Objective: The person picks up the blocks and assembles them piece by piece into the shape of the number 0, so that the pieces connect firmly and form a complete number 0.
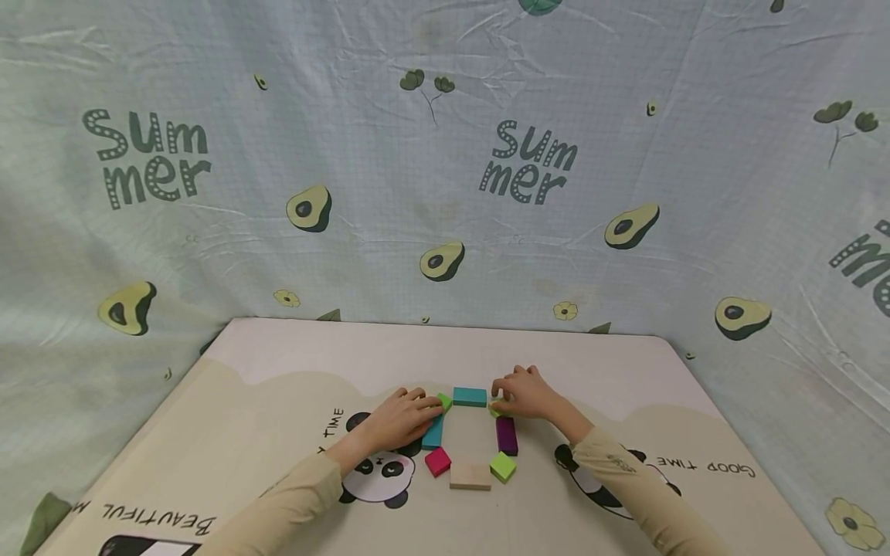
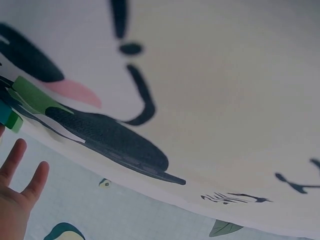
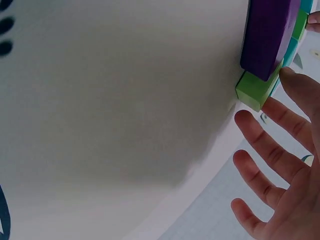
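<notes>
In the head view, wooden blocks form a ring on the table. My left hand (image 1: 399,419) pinches a green block (image 1: 445,401) at the ring's far left corner; its thumb is mostly hidden. Right beside that hand lies a blue block (image 1: 433,434). At the far right corner my right hand (image 1: 531,395) holds a light green block (image 3: 257,90) between thumb and index finger, its other fingers spread. This block meets the end of a purple block (image 1: 507,436). Between the two corners sits a teal block (image 1: 470,397).
Nearer to me are a red block (image 1: 438,462), a plain wood block (image 1: 470,476) and another lime green block (image 1: 504,467). The table (image 1: 292,386) has a panda-print cover. Behind it hangs a curtain (image 1: 375,154) with avocado prints.
</notes>
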A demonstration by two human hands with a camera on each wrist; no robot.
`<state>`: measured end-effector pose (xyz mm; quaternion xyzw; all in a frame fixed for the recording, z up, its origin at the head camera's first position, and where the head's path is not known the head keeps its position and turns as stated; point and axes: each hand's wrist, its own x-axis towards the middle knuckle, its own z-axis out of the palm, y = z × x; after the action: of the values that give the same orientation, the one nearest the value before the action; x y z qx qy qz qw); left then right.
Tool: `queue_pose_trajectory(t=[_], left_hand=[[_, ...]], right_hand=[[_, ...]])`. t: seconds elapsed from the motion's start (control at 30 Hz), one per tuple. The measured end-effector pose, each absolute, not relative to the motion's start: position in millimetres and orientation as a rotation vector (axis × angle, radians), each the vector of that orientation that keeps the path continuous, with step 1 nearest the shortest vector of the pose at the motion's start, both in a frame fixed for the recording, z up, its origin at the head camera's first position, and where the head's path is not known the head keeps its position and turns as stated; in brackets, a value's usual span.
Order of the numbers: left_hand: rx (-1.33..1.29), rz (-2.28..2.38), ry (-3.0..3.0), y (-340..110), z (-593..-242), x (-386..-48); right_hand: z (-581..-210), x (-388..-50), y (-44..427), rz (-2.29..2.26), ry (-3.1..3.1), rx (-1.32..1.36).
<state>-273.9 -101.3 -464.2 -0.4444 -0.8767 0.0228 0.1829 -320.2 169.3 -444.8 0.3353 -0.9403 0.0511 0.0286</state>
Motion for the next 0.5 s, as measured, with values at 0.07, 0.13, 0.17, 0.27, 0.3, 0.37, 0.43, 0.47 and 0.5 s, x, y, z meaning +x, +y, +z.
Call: queue_pose_trajectory(t=[0.07,0.13,0.17,0.27,0.3,0.37,0.43,0.47,0.5], left_hand=[[-1.251,0.063,-2.485,-101.4,-464.3,-273.6],[-1.251,0.059,-2.487,-101.8,-464.5,-273.5],[-1.251,0.055,-2.486,-101.8,-464.7,-273.7],[-1.252,0.04,-2.491,-101.9,-464.3,-273.8],[-1.254,0.034,-2.493,-101.9,-464.3,-273.8],[-1.256,0.025,-2.498,-102.1,-464.0,-273.8],[-1.257,0.02,-2.502,-102.2,-463.7,-273.7],[-1.257,0.019,-2.505,-102.2,-463.6,-273.6],[-1.257,0.019,-2.507,-102.2,-463.4,-273.6]], right_hand=[[-444.6,-319.4,169.3,0.179,-2.899,1.048],[-445.8,-319.7,169.6,0.189,-2.885,1.064],[-446.0,-319.7,169.7,0.189,-2.877,1.073],[-447.1,-320.3,169.6,0.199,-2.868,1.08],[-447.7,-320.8,169.7,0.198,-2.866,1.081],[-448.3,-321.3,169.5,0.197,-2.866,1.08],[-449.4,-321.8,170.0,0.194,-2.859,1.083],[-450.0,-322.0,170.4,0.192,-2.858,1.081],[-450.5,-322.0,170.9,0.189,-2.855,1.08]])
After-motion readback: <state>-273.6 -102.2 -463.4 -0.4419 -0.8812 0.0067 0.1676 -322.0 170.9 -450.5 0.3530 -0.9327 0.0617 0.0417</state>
